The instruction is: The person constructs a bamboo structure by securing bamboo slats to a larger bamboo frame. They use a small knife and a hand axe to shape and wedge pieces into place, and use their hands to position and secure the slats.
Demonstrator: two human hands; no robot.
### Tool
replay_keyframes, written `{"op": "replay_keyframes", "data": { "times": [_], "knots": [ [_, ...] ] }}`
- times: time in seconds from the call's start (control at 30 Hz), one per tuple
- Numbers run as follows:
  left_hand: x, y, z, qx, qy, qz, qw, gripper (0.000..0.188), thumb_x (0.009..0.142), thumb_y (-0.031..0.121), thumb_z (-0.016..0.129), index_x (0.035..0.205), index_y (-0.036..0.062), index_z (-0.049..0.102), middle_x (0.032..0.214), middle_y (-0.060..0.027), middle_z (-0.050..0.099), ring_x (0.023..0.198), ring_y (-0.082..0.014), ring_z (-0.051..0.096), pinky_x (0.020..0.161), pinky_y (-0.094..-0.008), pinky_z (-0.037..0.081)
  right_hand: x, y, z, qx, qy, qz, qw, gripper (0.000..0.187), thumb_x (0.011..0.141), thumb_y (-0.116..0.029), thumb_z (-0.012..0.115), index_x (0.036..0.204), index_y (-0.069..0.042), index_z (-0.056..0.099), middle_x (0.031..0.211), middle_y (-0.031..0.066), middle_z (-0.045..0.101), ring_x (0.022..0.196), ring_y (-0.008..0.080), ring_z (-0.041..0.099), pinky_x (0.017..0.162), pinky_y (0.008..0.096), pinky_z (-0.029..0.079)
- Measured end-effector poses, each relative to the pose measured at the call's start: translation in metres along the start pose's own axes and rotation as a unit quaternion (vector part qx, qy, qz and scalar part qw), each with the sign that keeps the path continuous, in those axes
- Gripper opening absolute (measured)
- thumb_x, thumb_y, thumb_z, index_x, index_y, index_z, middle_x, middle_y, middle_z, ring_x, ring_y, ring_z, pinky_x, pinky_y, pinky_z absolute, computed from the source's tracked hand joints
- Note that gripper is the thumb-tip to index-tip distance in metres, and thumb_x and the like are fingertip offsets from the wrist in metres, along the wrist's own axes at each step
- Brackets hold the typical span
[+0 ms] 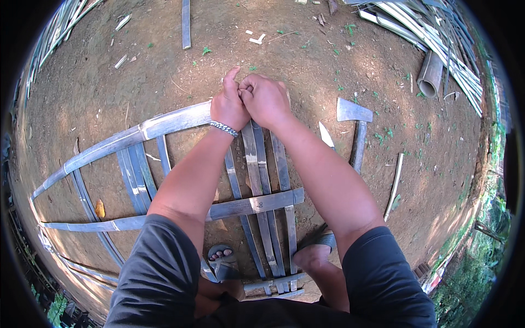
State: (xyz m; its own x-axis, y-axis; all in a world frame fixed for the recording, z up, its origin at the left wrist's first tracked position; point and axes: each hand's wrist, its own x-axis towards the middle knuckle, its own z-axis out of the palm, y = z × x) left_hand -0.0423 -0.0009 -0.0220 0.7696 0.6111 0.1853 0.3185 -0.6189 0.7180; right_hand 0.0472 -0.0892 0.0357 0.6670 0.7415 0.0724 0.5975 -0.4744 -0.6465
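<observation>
My left hand (228, 105), with a chain bracelet at the wrist, and my right hand (267, 103) are pressed together above the far end of a bamboo lattice. Both are closed, with the left hand's index finger sticking up. What the fingers pinch, if anything, is too small or hidden to make out. Beneath them runs the lattice's far long bamboo strip (178, 120), whose right end the hands cover. A second long strip (260, 204) crosses nearer to me. Several narrow bamboo slats (252, 158) cross these strips, passing below my hands.
Right of the lattice lie an axe (358, 143) and a pointed pale blade (326, 135), partly behind my forearm. A bamboo tube (430, 77) and a heap of split bamboo (437, 35) are at the far right. Another strip (186, 24) lies ahead. My sandalled foot (223, 262) is by the slats.
</observation>
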Motion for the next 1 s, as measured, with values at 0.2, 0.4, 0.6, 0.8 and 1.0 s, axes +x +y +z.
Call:
{"op": "replay_keyframes", "data": {
  "times": [0.2, 0.4, 0.6, 0.8, 1.0],
  "knots": [
    [0.000, 0.002, -0.006, 0.004, -0.018, 0.030, 0.999, 0.049, 0.087, 0.020, 0.070, 0.134, 0.0137, 0.056, 0.072, -0.0068, 0.064, 0.064, -0.0291, 0.067, 0.061, -0.0426, 0.052, -0.005, 0.018, -0.031, 0.215, -0.039, 0.204, 0.954, 0.013, 0.094, -0.015, 0.073, 0.100, -0.004, 0.072, 0.089, 0.0091, 0.074, 0.078, 0.0171, 0.069, 0.074, 0.0334, 0.055],
    [0.004, 0.012, -0.009, -0.004, 0.000, 0.109, 0.994, 0.019, 0.088, 0.023, 0.072, 0.106, 0.0174, 0.076, 0.077, -0.0060, 0.069, 0.071, -0.0284, 0.070, 0.065, -0.0410, 0.056, -0.021, 0.036, -0.051, 0.014, -0.096, 0.148, 0.984, 0.013, 0.093, -0.020, 0.071, 0.102, -0.010, 0.072, 0.103, 0.0133, 0.074, 0.098, 0.0348, 0.071, 0.088, 0.0449, 0.055],
    [0.004, 0.019, -0.013, 0.024, -0.049, 0.128, 0.990, 0.012, 0.089, 0.023, 0.073, 0.099, 0.0185, 0.079, 0.085, -0.0046, 0.074, 0.076, -0.0284, 0.072, 0.069, -0.0407, 0.058, -0.029, 0.042, -0.053, -0.023, -0.076, 0.137, 0.987, 0.012, 0.094, -0.019, 0.068, 0.101, -0.010, 0.071, 0.104, 0.0137, 0.073, 0.101, 0.0362, 0.069, 0.090, 0.0466, 0.054],
    [0.004, 0.019, -0.014, 0.038, -0.072, 0.137, 0.987, 0.015, 0.087, 0.026, 0.074, 0.099, 0.0185, 0.079, 0.087, -0.0048, 0.075, 0.079, -0.0287, 0.073, 0.073, -0.0410, 0.058, -0.034, 0.046, -0.045, -0.061, -0.032, 0.041, 0.997, 0.010, 0.092, -0.018, 0.067, 0.094, -0.008, 0.068, 0.098, 0.0152, 0.073, 0.097, 0.0365, 0.070, 0.089, 0.0472, 0.054],
    [0.006, 0.017, -0.013, 0.036, -0.123, 0.145, 0.981, 0.021, 0.085, 0.031, 0.073, 0.103, 0.0201, 0.079, 0.093, -0.0050, 0.076, 0.087, -0.0281, 0.073, 0.080, -0.0431, 0.057, -0.044, 0.046, -0.033, -0.114, 0.030, -0.006, 0.993, 0.008, 0.092, -0.015, 0.068, 0.097, -0.009, 0.065, 0.095, 0.0135, 0.071, 0.092, 0.0364, 0.069, 0.084, 0.0482, 0.054]
  ]
}}
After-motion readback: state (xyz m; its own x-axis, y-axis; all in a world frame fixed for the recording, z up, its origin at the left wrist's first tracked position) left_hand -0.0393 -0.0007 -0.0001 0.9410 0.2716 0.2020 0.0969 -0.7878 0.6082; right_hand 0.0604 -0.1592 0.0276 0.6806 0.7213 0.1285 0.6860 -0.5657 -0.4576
